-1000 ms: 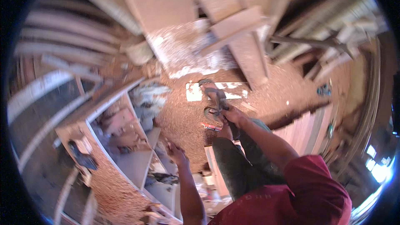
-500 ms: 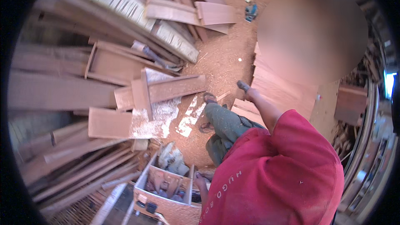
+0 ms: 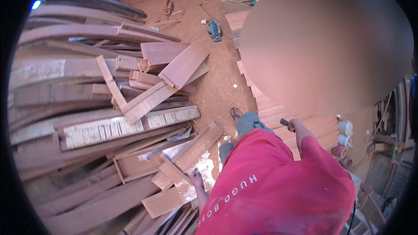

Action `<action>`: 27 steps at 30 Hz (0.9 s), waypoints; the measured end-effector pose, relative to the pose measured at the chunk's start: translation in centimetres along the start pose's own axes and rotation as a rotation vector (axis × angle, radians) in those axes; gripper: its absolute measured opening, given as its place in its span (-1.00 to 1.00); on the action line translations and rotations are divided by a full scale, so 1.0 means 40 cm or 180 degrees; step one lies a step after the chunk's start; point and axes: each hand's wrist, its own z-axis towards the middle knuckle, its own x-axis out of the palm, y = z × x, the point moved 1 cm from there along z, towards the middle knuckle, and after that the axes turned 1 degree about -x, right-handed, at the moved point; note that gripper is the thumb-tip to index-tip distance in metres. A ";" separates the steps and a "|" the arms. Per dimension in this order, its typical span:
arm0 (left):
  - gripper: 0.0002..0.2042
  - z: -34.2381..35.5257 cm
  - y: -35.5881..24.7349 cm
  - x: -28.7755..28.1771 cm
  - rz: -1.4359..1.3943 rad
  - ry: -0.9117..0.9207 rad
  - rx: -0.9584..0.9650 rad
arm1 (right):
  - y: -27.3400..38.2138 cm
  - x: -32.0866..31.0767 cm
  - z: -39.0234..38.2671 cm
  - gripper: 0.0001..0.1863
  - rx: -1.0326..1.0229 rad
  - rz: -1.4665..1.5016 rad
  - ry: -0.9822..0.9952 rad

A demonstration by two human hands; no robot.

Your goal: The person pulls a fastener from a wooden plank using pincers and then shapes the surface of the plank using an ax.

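My right hand (image 3: 295, 125) is closed round a small dark, blocky thing (image 3: 284, 122), whose exact kind I cannot make out. It is held out over pale reddish boards (image 3: 278, 109) lying on the right. My left hand (image 3: 197, 178) hangs low near the short planks on the left, its fingers curled. Something small and dark shows at its fingertips, too small to name. Close to that hand lie a long plank (image 3: 196, 146) and a short flat board (image 3: 163, 202), apparently apart from the fingers.
Stacked timber (image 3: 78, 76) fills the left side. A blue power tool (image 3: 214, 31) with a cord stands on the sawdust-covered floor (image 3: 217, 76) ahead, and a red tool (image 3: 169, 8) lies farther off. White buckets (image 3: 345, 128) stand at the right. A large blurred patch hides the far right.
The view has swung, bringing more floor and the power tool nearer the middle. My left hand is no longer beside the compartmented box, which has left the view. My right hand still holds the dark thing.
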 end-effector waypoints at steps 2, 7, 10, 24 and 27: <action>-0.70 0.077 -0.228 0.047 0.0354 0.0050 0.0437 | 0.039 -0.014 -0.014 -0.78 -0.0224 0.0128 -0.0001; -0.71 0.317 -0.487 0.181 0.1064 0.0570 0.1136 | 0.201 -0.163 -0.144 -0.59 -0.0690 0.1082 -0.0344; -0.73 0.367 -0.638 0.238 0.1137 0.1011 0.0806 | 0.324 -0.281 -0.242 -0.44 -0.0571 0.1810 -0.0450; -0.74 1.040 -1.112 0.373 0.2265 0.1494 0.1314 | 0.535 -0.504 -0.080 -0.47 -0.0551 0.2359 -0.0313; -0.74 1.169 -1.304 0.464 0.1678 0.1350 0.1515 | 0.609 -0.584 -0.032 -0.44 -0.1713 0.3568 -0.0601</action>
